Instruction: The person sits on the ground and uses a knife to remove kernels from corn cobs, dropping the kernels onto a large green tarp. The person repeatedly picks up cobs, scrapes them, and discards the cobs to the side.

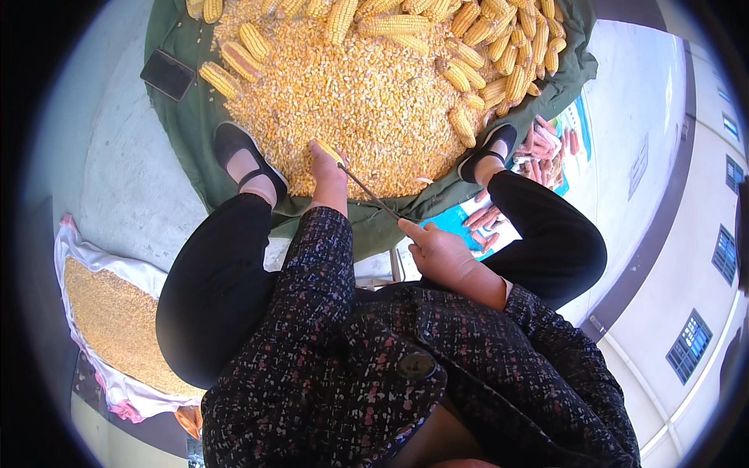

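My left hand (327,164) holds a yellow corn cob (329,151) over a wide heap of loose corn kernels (363,105). In my right hand (436,248) is the near end of a thin dark metal rod (370,193); its far tip meets the near end of the cob. My fingers hide the rod's handle end. Whole corn cobs (515,47) are piled at the heap's upper right, and several more lie along its top and at its left edge. Heap and cobs rest on a dark green cloth (181,126).
A smartphone (168,75) lies on the cloth's left edge. Stripped reddish cobs (541,149) lie on a printed sheet (453,225) at the right. My shoes (248,155) flank the kernels. At lower left, more grain (117,322) is spread on a white sheet (140,272).
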Demonstrator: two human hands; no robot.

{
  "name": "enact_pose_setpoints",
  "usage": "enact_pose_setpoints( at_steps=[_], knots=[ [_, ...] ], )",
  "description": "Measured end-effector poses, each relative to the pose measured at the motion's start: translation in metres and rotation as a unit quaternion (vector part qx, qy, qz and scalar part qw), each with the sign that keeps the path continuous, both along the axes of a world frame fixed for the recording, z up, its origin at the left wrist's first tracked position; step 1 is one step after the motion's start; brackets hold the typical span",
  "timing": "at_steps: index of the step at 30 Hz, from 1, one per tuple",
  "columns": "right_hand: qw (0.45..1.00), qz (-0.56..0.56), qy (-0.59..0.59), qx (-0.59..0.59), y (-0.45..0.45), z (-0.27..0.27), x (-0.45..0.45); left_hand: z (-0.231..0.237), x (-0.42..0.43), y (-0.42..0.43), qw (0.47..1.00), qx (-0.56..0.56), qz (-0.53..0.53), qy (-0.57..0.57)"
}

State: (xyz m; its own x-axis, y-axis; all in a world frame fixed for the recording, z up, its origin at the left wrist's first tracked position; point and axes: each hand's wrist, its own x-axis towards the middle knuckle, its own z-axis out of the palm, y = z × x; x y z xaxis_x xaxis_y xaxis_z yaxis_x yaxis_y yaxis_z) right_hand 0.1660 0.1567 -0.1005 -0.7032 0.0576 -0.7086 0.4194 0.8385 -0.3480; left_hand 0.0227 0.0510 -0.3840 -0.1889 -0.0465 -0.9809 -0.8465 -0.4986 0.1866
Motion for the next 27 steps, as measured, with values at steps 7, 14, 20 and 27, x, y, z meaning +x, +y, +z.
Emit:
enact_pose_setpoints(
  at_steps=[7,14,20,27],
  knots=[
    [0.718,-0.571,-0.17,-0.36,-0.004,-0.001,-0.026,0.006,-0.001,0.0,1.0,0.003,-0.02,-0.014],
    [0.992,-0.081,0.022,-0.094,0.0,-0.01,-0.01,0.005,-0.003,0.001,0.998,-0.013,0.061,-0.018],
    [0.767,-0.523,-0.165,-0.332,-0.005,0.004,-0.041,-0.005,0.001,-0.003,0.999,0.027,0.025,0.012],
    [0.979,-0.171,-0.051,-0.099,-0.01,0.011,-0.039,-0.001,-0.009,-0.001,0.997,-0.001,0.069,-0.03]
  ],
)
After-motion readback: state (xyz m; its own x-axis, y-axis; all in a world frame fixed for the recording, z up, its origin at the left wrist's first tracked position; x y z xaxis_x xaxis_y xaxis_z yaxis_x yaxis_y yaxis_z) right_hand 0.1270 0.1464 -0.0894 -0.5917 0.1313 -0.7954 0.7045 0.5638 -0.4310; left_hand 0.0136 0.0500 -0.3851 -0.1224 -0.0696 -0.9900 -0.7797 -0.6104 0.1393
